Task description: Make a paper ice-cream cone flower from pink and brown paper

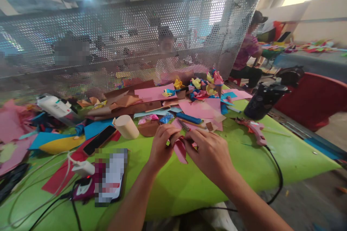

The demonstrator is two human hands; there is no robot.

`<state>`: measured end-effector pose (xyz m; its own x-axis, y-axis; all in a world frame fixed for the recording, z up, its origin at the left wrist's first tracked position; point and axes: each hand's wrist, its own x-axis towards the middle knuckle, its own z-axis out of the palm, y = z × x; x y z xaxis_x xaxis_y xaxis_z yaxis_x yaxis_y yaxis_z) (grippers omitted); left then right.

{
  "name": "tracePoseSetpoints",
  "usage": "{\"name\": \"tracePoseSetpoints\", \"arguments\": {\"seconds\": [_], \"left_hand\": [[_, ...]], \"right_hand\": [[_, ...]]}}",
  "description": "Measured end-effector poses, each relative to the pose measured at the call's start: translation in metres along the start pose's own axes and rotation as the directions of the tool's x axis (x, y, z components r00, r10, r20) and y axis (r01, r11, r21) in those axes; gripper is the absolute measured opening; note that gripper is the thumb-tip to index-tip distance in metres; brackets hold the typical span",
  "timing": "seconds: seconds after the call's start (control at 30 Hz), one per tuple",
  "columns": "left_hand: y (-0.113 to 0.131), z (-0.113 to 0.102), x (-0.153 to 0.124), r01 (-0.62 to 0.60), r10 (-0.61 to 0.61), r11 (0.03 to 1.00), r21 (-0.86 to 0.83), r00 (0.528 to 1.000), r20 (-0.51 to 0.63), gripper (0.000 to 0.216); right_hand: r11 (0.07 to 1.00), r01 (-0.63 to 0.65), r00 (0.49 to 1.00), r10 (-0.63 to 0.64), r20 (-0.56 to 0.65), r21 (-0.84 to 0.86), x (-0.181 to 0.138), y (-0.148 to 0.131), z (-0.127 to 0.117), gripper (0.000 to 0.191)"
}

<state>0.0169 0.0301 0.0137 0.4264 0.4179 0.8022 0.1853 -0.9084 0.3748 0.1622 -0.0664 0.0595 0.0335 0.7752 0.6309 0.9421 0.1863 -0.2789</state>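
Observation:
Over the front of the green table, both hands meet around a curled piece of pink paper [179, 150]. My left hand [162, 145] has its fingers wrapped round the paper's left side. From the other side, my right hand [213, 151] pinches the edge with bent fingers; its fingertips are partly hidden. Just beyond the hands lie a slim metal tool [184, 125], perhaps scissors, and a blue rolled item [189, 117]. Pink paper sheets [201, 107] spread behind them. A pink glue gun [255, 130] rests to the right, its black cord running off the table.
On the left are a cream paper roll [126, 127], a dark phone [99, 140], a lit phone [112, 175] and a power strip [89, 187] with cables. Crumpled paper flowers [200, 88] stand before a perforated metal screen [121, 39]. A black tumbler [264, 100] stands right; people sit beyond.

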Motion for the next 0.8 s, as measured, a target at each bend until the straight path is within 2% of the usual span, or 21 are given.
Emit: {"name": "tracePoseSetpoints", "arguments": {"seconds": [0.27,0.67,0.8], "left_hand": [[0.0,-0.001,0.0,-0.008,0.009,1.0,-0.009,1.0,0.024,0.017],[0.002,-0.003,0.002,-0.02,0.021,0.999,-0.044,0.999,0.028,0.02],[0.003,-0.003,0.001,-0.017,0.019,0.999,-0.04,0.999,0.042,0.019]], "right_hand": [[0.988,0.132,0.99,-0.136,-0.048,-0.084,0.003,0.002,-0.003,0.02],[0.973,0.2,0.979,-0.204,-0.024,-0.117,0.008,0.005,-0.005,0.023],[0.958,0.268,0.961,-0.274,-0.049,-0.101,0.011,0.007,-0.007,0.021]]}}
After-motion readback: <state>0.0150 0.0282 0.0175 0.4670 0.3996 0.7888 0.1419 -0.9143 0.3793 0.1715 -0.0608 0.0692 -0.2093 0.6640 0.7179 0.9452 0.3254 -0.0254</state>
